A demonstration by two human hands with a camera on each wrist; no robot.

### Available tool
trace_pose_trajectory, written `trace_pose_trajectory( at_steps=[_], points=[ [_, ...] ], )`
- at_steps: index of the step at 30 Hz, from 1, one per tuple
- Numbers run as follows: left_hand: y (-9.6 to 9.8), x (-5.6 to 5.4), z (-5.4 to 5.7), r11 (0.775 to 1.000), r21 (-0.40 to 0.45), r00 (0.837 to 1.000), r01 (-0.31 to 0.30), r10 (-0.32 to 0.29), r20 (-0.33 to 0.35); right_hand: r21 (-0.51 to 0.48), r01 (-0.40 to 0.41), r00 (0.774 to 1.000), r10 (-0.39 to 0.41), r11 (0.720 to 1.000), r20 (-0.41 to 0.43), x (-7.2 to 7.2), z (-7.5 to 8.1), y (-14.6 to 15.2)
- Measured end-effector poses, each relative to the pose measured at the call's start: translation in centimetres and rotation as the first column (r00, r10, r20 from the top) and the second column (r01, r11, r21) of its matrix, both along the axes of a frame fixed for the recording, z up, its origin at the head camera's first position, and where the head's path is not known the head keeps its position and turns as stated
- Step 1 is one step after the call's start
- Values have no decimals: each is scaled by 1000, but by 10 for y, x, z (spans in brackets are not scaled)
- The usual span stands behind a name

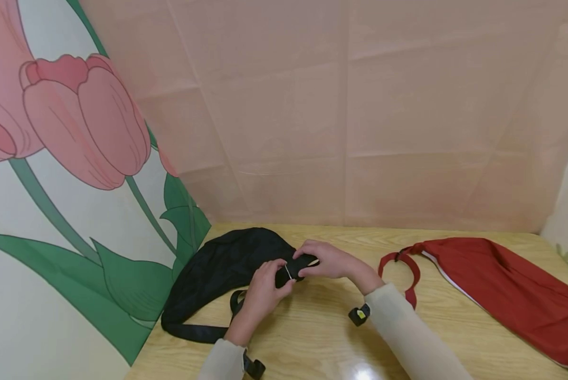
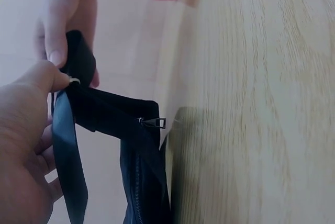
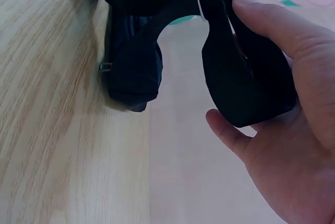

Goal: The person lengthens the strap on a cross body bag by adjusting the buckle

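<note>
Your left hand (image 1: 263,291) is pinching the buckle (image 3: 200,5), your right hand (image 1: 330,260) the strap (image 3: 235,98). You should be working it untwisted.

There is room to pass over the worktop (image 1: 317,322) to the front right of the black bag (image 1: 232,258). The flower wall (image 1: 75,121) blocks its left side, and the pink sheet (image 1: 284,132) stands behind it. The left hand (image 1: 264,289), right hand (image 1: 329,260) and black strap (image 1: 295,267) crowd its right end; farther right lies the red bag (image 1: 502,295).
</note>
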State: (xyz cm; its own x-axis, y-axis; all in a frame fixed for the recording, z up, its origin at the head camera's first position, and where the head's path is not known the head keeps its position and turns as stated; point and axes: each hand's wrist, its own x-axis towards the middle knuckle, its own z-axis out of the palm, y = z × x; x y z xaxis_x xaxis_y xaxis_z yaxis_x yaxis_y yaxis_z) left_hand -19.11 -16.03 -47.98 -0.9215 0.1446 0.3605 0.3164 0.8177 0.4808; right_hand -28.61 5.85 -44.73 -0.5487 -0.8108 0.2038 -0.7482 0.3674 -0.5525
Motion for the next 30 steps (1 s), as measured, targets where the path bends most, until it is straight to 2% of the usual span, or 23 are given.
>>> trace_pose_trajectory(
  at_steps=[10, 15, 22, 30],
  points=[
    [-2, -1, -2, 1000, 6, 1000, -4, 4, 7, -54, 38, 997, -34, 998, 73, -5, -1, 11],
    [-2, -1, -2, 1000, 14, 1000, 2, -2, 10, -40, 10, 999, -8, 999, 41, -6, -4, 8],
    [-2, -2, -3, 1000, 10, 1000, 5, -5, 22, 29, -24, 1000, 25, 999, -13, -3, -5, -1],
    [-2, -2, -3, 1000, 15, 1000, 0, 0, 28, 17, 1, 1000, -1, 1000, 21, -3, -5, -1]
  ],
)
